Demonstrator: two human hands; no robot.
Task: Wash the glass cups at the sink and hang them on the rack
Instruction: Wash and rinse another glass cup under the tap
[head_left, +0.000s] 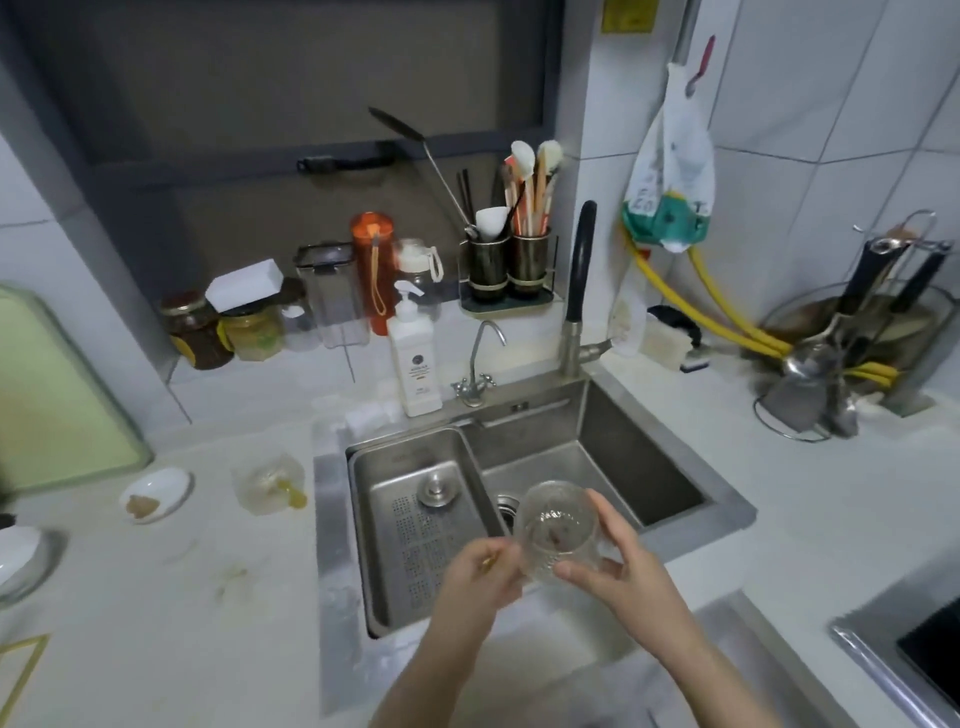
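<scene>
A clear glass cup (556, 527) is held over the front of the steel sink (618, 415), above the drain. My right hand (618, 561) wraps its right side and bottom. My left hand (480, 569) grips it from the left, with a small golden part between the fingers. A second glass cup (267, 483) with a golden handle lies on the counter left of the sink. The black-necked faucet (579, 291) stands behind the basin; no water is seen running. I cannot tell which item is the rack for the cups.
A perforated steel tray (415, 530) with a plug fills the sink's left part. A white soap bottle (415, 358) and a small tap (475, 364) stand behind. Jars, bottles and utensil holders (506, 270) line the sill. A wire stand (831, 358) with ladles sits at right, a small dish (156, 493) at left.
</scene>
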